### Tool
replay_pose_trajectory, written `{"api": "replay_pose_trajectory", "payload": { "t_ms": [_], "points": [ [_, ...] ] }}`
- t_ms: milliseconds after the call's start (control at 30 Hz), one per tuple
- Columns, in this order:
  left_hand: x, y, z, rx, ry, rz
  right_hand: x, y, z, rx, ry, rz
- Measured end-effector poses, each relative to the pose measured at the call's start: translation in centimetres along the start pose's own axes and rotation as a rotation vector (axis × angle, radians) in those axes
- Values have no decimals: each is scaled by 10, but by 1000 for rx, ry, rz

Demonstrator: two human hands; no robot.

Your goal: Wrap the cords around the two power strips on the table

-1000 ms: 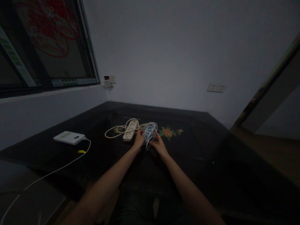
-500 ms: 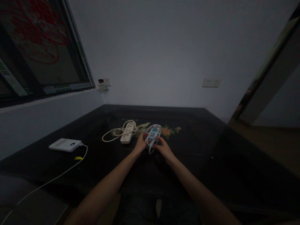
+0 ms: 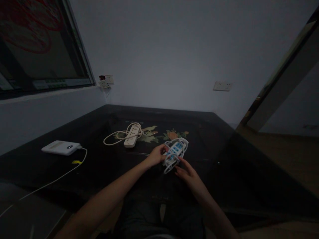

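A white power strip [image 3: 177,146] with blue sockets, its pale cord looped around it, is tilted with its far end to the right. My left hand [image 3: 157,155] is closed on the strip's near left end, thumb and fingers at the cord loops. On the other side, my right hand [image 3: 188,174] holds the near right edge, its index finger against the cord and its other fingers lower down. Part of the strip's near end is hidden by cord and fingers.
A second power strip [image 3: 129,141], cream with its own loose cord, lies to the left on the black table [image 3: 99,176]. Farther left is a white power bank [image 3: 59,148] with a cable [image 3: 59,178] running off the edge. Wall sockets [image 3: 222,86] are behind.
Both hands and the blue-socketed power strip have moved right and nearer, and the strip has turned clockwise. My right hand's fingers have shifted lower along its edge. The view has shifted slightly.
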State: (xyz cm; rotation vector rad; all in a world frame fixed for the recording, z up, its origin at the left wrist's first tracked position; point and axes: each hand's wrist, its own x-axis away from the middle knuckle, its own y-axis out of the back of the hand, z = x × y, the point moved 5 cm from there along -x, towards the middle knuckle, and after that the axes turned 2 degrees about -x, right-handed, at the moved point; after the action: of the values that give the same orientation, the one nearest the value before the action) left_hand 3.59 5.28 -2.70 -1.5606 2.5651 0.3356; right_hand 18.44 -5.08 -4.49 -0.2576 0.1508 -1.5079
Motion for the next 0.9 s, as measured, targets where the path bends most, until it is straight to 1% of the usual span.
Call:
{"api": "replay_pose_trajectory", "payload": {
  "t_ms": [67, 133, 200, 267, 367, 433, 467, 533, 600, 667, 800, 900],
  "points": [
    [2, -4, -4, -10, 9, 18, 7, 6, 2, 68, 27, 5],
    [2, -5, -7, -41, 22, 12, 11, 15, 11, 240, 101, -21],
    [3, -4, -10, -56, 32, 5, 11, 23, 27, 468, 212, -91],
    [2, -1, -13, -51, 41, -4, 8, 25, 48, 633, 324, -157],
    [1, 8, -12, -24, 75, -45, -7, 15, 79, 752, 528, -177],
    [0, 12, -10, 0, 101, -58, -27, 0, 95, 886, 673, -154],
    [0, 13, -9, 11, 110, -54, -39, -6, 99, 965, 706, -139],
    [-1, 14, -8, 26, 124, -35, -65, -17, 100, 1124, 723, -120],
    [0, 14, -6, 21, 140, -12, -88, -24, 92, 1296, 672, -59],
    [0, 14, -3, 13, 164, 13, -101, -26, 81, 1399, 622, -30],
    [1, 14, 2, 28, 206, 73, -102, -25, 65, 1454, 602, -72],
    [-1, 18, 6, 53, 214, 53, -97, -26, 61, 1518, 616, -116]
  ]
}}
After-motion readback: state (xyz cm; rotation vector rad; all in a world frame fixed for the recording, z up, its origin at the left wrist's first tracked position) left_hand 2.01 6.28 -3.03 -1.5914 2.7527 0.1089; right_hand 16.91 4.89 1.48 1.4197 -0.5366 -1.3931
